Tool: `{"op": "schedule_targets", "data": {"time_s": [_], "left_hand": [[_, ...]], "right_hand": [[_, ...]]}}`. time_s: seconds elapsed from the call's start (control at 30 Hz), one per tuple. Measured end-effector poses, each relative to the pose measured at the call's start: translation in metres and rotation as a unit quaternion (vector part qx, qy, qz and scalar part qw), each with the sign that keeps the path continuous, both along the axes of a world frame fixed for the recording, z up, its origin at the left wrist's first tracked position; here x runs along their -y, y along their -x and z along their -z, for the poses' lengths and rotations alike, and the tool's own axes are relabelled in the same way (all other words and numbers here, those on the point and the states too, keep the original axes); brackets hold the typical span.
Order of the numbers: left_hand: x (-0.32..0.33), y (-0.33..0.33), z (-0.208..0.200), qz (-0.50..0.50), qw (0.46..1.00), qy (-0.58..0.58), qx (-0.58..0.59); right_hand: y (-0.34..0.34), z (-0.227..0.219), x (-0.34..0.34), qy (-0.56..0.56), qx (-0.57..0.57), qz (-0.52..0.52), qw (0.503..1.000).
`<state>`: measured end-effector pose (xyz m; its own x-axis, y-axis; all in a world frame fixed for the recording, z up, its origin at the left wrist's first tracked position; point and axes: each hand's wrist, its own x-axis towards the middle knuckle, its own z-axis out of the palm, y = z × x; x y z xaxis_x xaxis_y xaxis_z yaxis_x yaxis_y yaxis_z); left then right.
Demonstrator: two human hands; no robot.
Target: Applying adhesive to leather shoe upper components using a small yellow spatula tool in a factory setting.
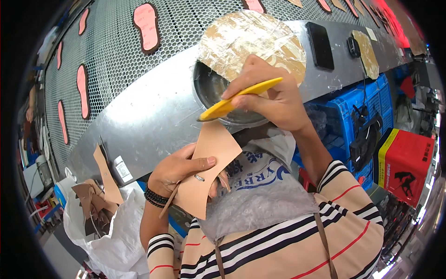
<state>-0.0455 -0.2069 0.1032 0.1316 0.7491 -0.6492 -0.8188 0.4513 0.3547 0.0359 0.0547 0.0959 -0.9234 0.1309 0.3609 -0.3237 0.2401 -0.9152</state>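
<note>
A flat, tan leather-like piece [214, 151] with a curved outline is held in my left hand [174, 169], the thumb on top and the other fingers beneath. My right hand [274, 95] grips a yellow flat-handled brush [253, 89] with a dark tip. That tip is at the upper end of the tan piece; I cannot tell whether it touches. Just beyond, a round metal bowl [204, 83] is partly covered by a tape-wrapped cardboard disc [253, 39]. What the bowl holds is mostly hidden.
A mesh conveyor [109, 56] carries pink sole-shaped pieces [147, 28] beyond the metal ledge [134, 118]. On the ledge lies a black phone [320, 45]. At right stand a blue crate [341, 111] and red box [406, 165]; at left, a white sack [116, 242] holds tan pieces.
</note>
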Motion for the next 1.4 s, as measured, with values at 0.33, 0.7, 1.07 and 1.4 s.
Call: {"op": "schedule_targets", "data": {"time_s": [0.33,0.7,1.07,1.4], "left_hand": [[0.004,-0.013,-0.001,-0.138,0.982,0.005,-0.129],[-0.005,-0.033,0.013,-0.376,0.869,0.06,-0.316],[0.006,-0.046,0.021,-0.409,0.856,0.066,-0.308],[0.13,-0.089,0.032,-0.301,0.948,0.039,-0.098]], "right_hand": [[-0.011,-0.012,-0.019,-0.093,-0.025,-0.122,0.988],[-0.03,-0.003,0.045,-0.062,-0.082,0.204,0.974],[-0.021,0.005,0.068,-0.172,-0.059,0.182,0.966],[-0.024,0.015,0.062,-0.241,-0.017,0.153,0.958]]}}
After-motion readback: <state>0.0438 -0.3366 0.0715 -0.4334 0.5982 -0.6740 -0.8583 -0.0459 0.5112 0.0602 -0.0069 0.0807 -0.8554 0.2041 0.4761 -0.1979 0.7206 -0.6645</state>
